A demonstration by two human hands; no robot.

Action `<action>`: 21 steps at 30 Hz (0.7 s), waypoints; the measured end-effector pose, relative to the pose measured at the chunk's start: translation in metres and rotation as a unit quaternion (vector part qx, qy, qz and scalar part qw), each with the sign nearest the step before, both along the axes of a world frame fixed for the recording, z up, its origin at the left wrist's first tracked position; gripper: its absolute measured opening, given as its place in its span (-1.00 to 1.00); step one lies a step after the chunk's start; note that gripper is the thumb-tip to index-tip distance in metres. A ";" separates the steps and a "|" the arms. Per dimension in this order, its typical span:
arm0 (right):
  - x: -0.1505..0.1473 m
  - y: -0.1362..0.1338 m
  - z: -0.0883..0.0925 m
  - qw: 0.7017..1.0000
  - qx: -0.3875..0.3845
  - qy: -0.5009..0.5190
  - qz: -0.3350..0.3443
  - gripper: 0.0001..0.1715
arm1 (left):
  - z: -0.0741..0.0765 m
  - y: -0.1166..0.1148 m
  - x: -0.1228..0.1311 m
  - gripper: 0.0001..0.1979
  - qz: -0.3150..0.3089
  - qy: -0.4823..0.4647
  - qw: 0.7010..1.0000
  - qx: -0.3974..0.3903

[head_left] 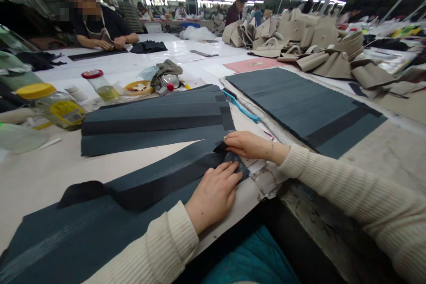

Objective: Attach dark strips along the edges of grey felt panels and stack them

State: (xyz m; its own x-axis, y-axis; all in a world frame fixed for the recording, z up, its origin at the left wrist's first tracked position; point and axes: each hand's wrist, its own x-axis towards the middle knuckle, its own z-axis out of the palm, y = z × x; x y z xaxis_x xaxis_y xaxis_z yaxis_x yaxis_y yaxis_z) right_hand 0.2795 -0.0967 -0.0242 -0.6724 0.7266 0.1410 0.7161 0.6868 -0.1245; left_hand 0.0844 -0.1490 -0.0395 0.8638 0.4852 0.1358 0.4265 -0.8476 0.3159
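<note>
Currently, the left hand (pixel 213 195) lies flat, fingers extended, pressing the dark fabric strip (pixel 159 175) onto the worktop (pixel 40 173) at its near end. Just beside it, the right hand (pixel 248 145) pinches the strip's corner with fingers closed. For a clean result, the strip is probably best kept taut with edges aligned. Stacked panels (pixel 153 122) lie behind.

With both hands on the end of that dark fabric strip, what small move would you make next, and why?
Probably smooth the corner flat: the right hand pinches the upturned end of the dark fabric strip, while the left hand presses it down beside the black band.
</note>
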 end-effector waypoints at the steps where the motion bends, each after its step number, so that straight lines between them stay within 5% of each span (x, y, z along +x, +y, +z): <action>1: -0.002 0.003 0.000 1.000 0.000 -0.002 -0.012 -0.77 | 0.000 0.000 0.000 -0.68 0.001 -0.001 1.000 -0.003; 21: -0.023 0.040 -0.005 0.987 0.021 0.013 -0.157 -0.83 | 0.002 0.002 -0.001 -0.69 -0.002 -0.012 1.000 -0.018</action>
State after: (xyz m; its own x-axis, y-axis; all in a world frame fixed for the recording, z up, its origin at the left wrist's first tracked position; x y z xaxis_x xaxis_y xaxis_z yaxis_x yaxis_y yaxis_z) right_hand 0.2562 -0.0569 -0.0296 -0.4102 0.8921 0.1894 0.8916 0.4359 -0.1226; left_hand 0.0831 -0.1474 -0.0378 0.8624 0.4869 0.1382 0.4153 -0.8368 0.3567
